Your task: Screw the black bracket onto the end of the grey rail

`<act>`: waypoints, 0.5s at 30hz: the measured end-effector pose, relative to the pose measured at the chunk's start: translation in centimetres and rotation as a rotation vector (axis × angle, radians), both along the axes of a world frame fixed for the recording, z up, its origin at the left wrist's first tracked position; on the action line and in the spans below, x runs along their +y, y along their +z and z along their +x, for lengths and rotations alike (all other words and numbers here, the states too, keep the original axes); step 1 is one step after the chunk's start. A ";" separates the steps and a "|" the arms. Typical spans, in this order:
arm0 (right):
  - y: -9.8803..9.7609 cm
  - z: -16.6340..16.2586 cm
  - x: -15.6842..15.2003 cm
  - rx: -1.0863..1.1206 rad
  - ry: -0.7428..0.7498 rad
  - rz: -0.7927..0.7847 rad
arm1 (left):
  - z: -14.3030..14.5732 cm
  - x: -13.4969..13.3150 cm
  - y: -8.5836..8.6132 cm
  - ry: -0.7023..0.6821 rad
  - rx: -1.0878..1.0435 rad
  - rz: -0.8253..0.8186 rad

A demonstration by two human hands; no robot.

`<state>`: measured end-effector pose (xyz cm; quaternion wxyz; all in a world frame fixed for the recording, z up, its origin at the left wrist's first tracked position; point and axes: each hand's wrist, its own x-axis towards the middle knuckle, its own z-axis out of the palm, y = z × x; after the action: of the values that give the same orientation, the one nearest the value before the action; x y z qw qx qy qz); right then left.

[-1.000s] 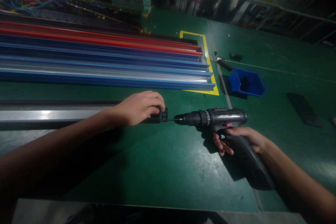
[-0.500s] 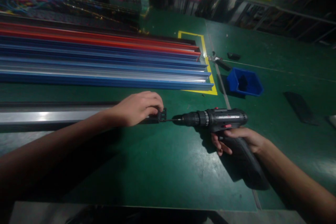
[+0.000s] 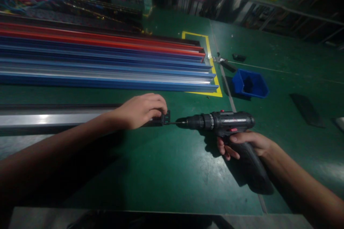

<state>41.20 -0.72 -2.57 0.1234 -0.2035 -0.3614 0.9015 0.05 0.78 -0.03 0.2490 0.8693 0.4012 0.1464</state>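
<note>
Left hand [image 3: 142, 110] is curled over the end of the long metal rail [image 3: 53, 118] lying on the green counter [image 3: 161, 171], fingers pinching the black end bracket [image 3: 166, 117] there. Right hand [image 3: 248, 143] is wrapped round the grip of the cordless drill [image 3: 228, 121], bit tip at that bracket. Rail looks stiff but long, so I'd guess it wants pinning close to the end; drill seems hefty, grip's the spot. White lettering by the chuck is too blurry to read

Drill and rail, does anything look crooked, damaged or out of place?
Nothing stands out. The drill, in the right hand, points its bit straight at the black end piece of the rail gripped by the left hand; the coloured rails lie parallel.
</note>
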 end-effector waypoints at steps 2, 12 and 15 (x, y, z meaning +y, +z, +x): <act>-0.1 0.0 0.0 -0.004 -0.005 0.001 | 0.0 0.0 0.1 -0.004 -0.002 -0.002; 0.1 -0.1 0.2 -0.013 -0.010 -0.023 | 0.1 0.0 0.2 -0.004 0.001 -0.009; 0.2 0.0 0.1 -0.033 -0.006 -0.006 | 0.1 0.0 0.2 -0.002 0.000 -0.011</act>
<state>41.16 -0.64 -2.40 0.1192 -0.2199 -0.3600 0.8988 0.11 0.78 0.19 0.2540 0.8684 0.4010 0.1437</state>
